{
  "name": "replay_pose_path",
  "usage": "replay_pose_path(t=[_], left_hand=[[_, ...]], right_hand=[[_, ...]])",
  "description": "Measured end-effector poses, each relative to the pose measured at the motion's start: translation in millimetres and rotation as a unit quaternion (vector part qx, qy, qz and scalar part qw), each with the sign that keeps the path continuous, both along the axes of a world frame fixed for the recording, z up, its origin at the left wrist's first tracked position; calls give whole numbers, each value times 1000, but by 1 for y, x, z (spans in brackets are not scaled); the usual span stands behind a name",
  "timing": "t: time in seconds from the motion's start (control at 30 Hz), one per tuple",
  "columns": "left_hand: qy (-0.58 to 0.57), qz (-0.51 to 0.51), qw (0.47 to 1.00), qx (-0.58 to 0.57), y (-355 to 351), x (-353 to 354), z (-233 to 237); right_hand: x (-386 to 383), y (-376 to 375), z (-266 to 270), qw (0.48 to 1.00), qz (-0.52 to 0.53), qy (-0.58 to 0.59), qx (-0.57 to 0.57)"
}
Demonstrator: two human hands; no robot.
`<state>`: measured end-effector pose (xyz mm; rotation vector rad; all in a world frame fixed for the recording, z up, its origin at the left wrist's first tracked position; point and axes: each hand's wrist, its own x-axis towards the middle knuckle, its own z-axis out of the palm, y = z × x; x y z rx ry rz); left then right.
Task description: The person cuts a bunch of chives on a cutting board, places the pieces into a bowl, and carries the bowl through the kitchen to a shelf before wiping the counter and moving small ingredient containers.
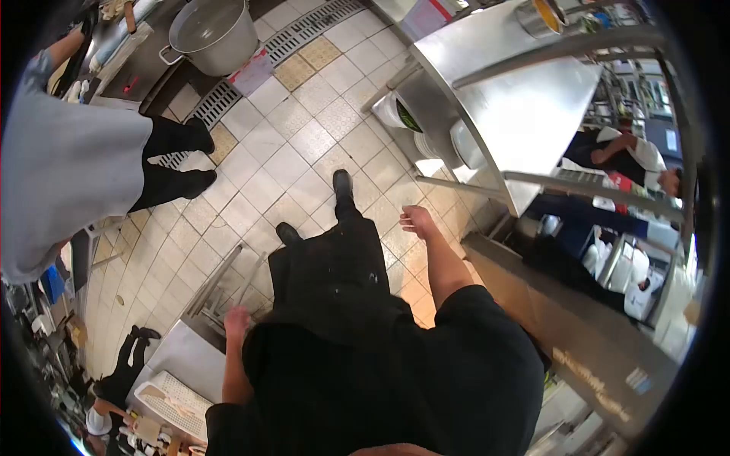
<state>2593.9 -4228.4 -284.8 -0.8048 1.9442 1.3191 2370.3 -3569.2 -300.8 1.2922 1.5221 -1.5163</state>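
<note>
My right hand [417, 221] hangs over the tiled floor with nothing in it, its fingers loosely curled and apart. Nearest to it is the steel table [532, 99], beyond the fingers to the upper right. Down at my left side is my left hand [236, 319], blurred, its fingers not showing clearly. It overlaps the edge of a steel counter [182, 349] in this view. On that counter sits a white perforated basket [182, 406] with pale items inside.
A large metal pot [217, 45] stands at the upper left near a floor grate [312, 30]. Close on the left is a person in a grey top [68, 167]. Another person [114, 387] works at the lower left. A long panel [563, 327] flanks my right.
</note>
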Motion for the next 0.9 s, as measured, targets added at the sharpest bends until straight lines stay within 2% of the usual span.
replay_pose_path(t=[0.03,0.07,0.13,0.17,0.2,0.23,0.27,0.3,0.33,0.37,0.4,0.47,0.5,0.53,0.57,0.63,0.67,0.7,0.73,0.77,0.8,0.83,0.87,0.9], left_hand=[[-51,117,987,100,3,18,2],[43,4,999,-28,5,50,-4],[27,-100,986,-127,22,67,1],[-81,-82,988,-99,34,69,21],[-192,-60,977,-70,43,73,40],[-12,-300,943,-145,47,80,35],[157,-515,821,-189,47,97,40],[73,-489,858,-138,72,70,58],[13,-422,897,-134,88,72,81],[-158,-171,972,-22,112,39,91],[-270,138,953,13,138,1,103],[-277,22,959,-60,169,-70,119],[-265,20,963,-54,171,-90,116],[-254,16,966,-50,181,-110,111],[-203,42,977,-47,194,-147,116],[-127,76,989,-23,233,-233,141],[-102,84,991,0,250,-262,154],[-27,71,996,47,267,-273,166],[49,58,993,95,284,-282,175],[127,45,980,144,292,-286,180],[48,-51,987,142,289,-274,173],[-31,-149,979,136,276,-246,155],[-107,-247,955,127,258,-220,136],[-148,-303,936,98,233,-193,121]], right_hand=[[-18,7,-19,1000,-16,2,-9],[-37,21,-52,997,-41,22,-58],[-80,39,-107,989,-99,29,-101],[-97,52,-144,978,-112,92,-147],[-119,52,-160,981,-144,90,-90],[-126,81,-218,972,-98,118,-178],[-147,64,-204,978,-147,149,-13],[-149,73,-207,988,41,151,10],[-152,60,-175,994,6,111,-18],[-156,46,-149,999,16,41,-15],[-137,48,-149,997,57,3,-44],[-110,46,-129,992,78,-56,-81],[-101,41,-110,988,88,-77,-98],[-108,34,-80,984,145,-76,-73],[-112,21,-56,985,142,-53,-82],[-145,-22,25,984,111,55,-131],[-163,-45,71,974,112,116,-160],[-167,-64,117,957,125,174,-196],[-150,-73,141,905,211,302,-215],[-160,-70,162,749,428,461,-209],[-141,-69,157,676,517,463,-247],[-108,-49,127,642,603,421,-218],[-66,-7,73,719,580,325,-201],[-64,35,42,740,631,221,-72]])
